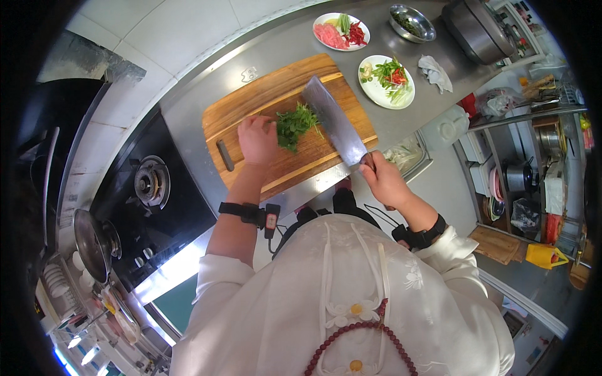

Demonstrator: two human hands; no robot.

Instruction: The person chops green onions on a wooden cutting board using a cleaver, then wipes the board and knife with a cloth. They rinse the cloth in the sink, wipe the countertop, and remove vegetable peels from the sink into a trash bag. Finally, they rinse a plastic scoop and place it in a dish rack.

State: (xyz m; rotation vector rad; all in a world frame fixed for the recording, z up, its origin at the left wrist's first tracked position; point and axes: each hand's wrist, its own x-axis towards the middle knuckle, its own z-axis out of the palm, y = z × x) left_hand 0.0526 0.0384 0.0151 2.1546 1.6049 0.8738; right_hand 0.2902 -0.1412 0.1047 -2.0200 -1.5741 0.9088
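Observation:
A bunch of leafy greens [295, 126] lies on the wooden cutting board [276, 81], near its middle. At the left end of the greens, my left hand [258, 139] is curled with its fingers bent against them; the fingertips are partly hidden. My right hand [384, 180] is closed round the wooden handle of a cleaver [335, 122]. The broad steel blade points away from me and slants to the left, just right of the greens. Blade and leaves lie close together, and I cannot tell whether they touch.
Behind the board are a plate of sliced pink meat and chillies [338, 39], a plate of cut vegetables [384, 94], a metal bowl [412, 24] and a crumpled cloth [435, 73]. A gas burner [152, 182] is on the left, with a pan [92, 245] nearer me. Shelves [495, 182] stand right.

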